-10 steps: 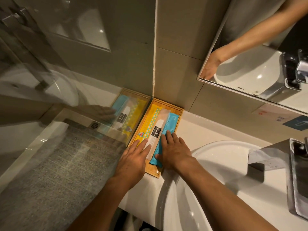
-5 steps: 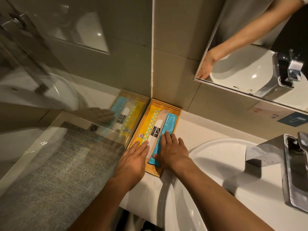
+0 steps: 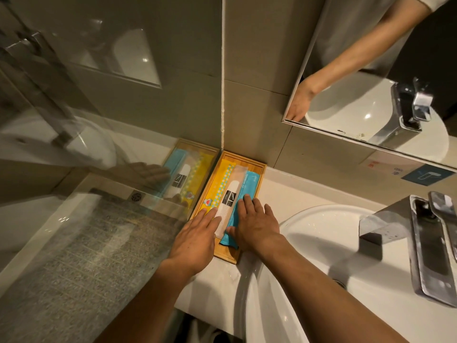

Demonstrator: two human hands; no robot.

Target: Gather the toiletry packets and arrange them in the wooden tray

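Observation:
A wooden tray sits in the counter's far left corner, against the tiled wall and a glass panel. Three long packets lie side by side in it: a yellow packet on the left, a white packet in the middle, a blue packet on the right. My left hand lies flat over the tray's near left end, fingertips on the yellow and white packets. My right hand rests flat on the blue packet's near half, thumb by its near end. Neither hand grips anything.
A white basin fills the counter to the right, with a chrome tap at its far side. A mirror hangs above. The glass shower panel on the left reflects the tray and my hand.
Both hands stay flat on the packets in the tray; the fingers have shifted only slightly. The camera has tilted a little.

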